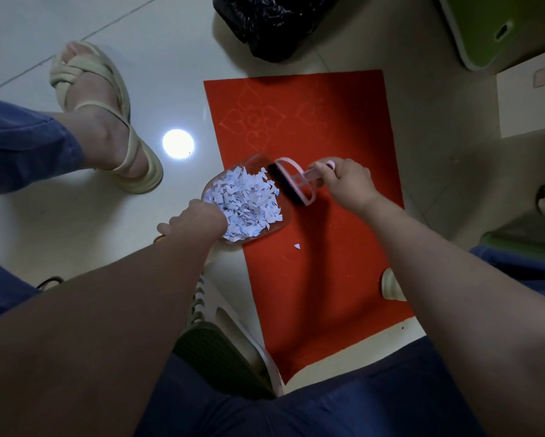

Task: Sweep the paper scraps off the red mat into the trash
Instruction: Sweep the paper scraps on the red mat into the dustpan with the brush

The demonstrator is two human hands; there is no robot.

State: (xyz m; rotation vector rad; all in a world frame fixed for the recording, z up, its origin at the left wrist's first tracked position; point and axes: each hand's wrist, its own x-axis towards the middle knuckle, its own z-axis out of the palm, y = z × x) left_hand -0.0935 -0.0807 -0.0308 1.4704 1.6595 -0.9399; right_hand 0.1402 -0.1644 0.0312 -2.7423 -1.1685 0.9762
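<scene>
A red mat lies on the pale tiled floor. Over its left edge sits a clear dustpan, heaped with white paper scraps. My left hand grips the dustpan at its near end. My right hand holds the handle of a small pink brush, whose dark bristles rest at the dustpan's right lip. One stray scrap lies on the mat just below the dustpan. A black trash bag stands beyond the mat's far end.
Another person's sandalled foot stands on the floor to the left. A green bin and a white box are at the far right. A green slatted stool is under me, and my own shoe toe rests on the mat's right edge.
</scene>
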